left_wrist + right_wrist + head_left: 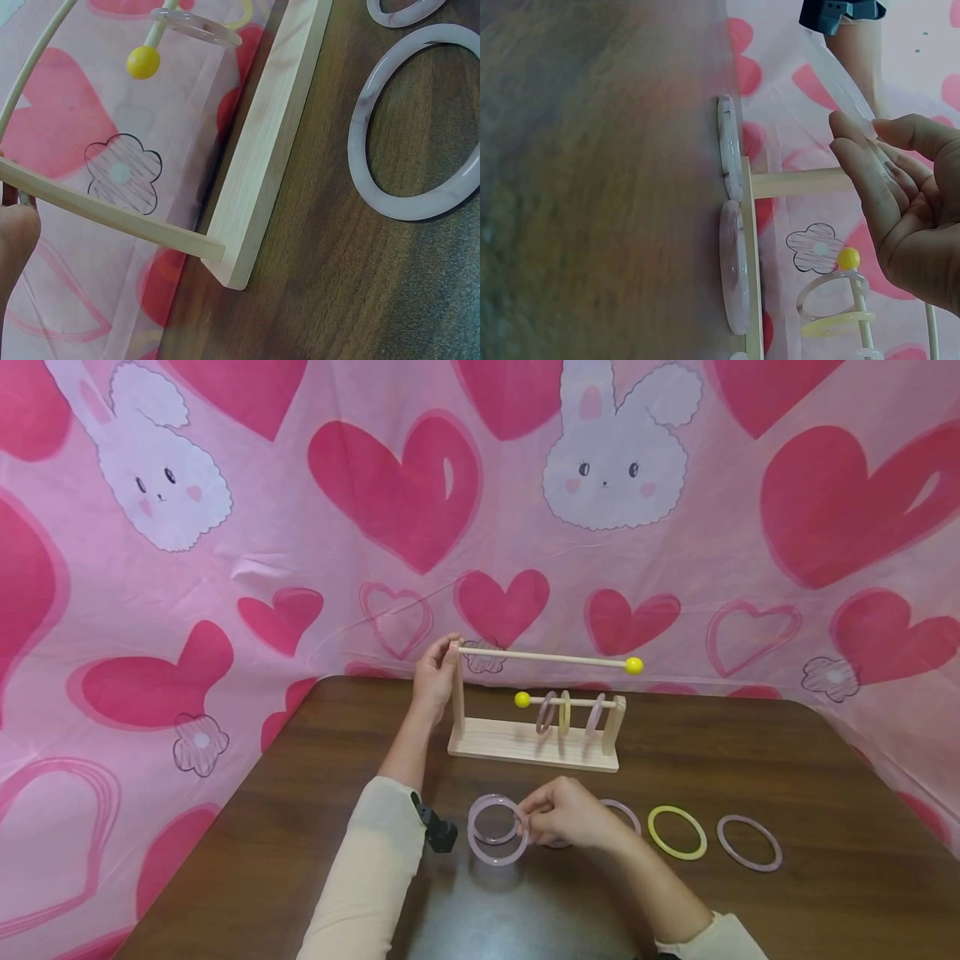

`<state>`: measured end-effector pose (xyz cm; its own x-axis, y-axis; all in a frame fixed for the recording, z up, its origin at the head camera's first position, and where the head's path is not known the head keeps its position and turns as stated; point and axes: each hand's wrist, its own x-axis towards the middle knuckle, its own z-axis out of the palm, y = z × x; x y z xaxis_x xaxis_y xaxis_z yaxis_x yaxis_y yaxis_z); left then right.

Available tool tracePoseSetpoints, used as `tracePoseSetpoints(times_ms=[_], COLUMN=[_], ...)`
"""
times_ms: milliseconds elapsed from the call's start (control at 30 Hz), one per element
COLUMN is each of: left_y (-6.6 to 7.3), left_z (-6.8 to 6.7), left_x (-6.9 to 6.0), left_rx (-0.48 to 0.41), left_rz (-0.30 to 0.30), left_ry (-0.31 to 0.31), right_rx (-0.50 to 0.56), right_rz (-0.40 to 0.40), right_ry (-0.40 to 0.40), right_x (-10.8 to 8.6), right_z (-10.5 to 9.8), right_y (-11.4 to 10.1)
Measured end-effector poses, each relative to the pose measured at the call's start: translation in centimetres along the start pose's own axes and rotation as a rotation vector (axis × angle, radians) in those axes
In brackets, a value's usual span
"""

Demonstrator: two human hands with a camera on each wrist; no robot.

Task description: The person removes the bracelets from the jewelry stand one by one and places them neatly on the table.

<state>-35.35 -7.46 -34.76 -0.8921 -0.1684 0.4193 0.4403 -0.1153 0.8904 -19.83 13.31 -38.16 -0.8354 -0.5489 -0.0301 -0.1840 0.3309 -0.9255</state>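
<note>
A wooden rack with two rods stands on the table. My left hand grips its tall left post near the top; the left wrist view shows only part of this hand. My right hand pinches a pale purple bangle between thumb and fingers, raised above the table. In the right wrist view the held bangle appears edge-on. Behind it, another pale bangle lies on the table. On the lower rod hang a brownish-purple bangle, a yellow bangle and a pale purple bangle.
Right of my right hand lie a yellow bangle and a purple bangle. A further bangle is partly hidden by that hand. Yellow balls cap the rods. A pink heart-and-rabbit cloth hangs behind the brown table.
</note>
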Motion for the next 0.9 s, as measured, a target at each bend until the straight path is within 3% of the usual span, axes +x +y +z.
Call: tracePoseSetpoints(times_ms=[200,467,900], left_y=[-0.1,0.0,0.1], left_z=[0.0,0.1,0.0], left_x=[0.0,0.0,0.0], left_rx=[0.001,-0.01,-0.004], left_rz=[-0.009,0.006,-0.001], left_ry=[0.0,-0.007,-0.007], right_rx=[-0.028,-0.092,-0.083], right_rz=[0.008,-0.01,0.016], right_ry=[-0.054,-0.185,-0.249], right_x=[-0.1,-0.1,-0.2], right_z=[0.3,0.8,1.2], right_y=[0.2,0.9,1.1])
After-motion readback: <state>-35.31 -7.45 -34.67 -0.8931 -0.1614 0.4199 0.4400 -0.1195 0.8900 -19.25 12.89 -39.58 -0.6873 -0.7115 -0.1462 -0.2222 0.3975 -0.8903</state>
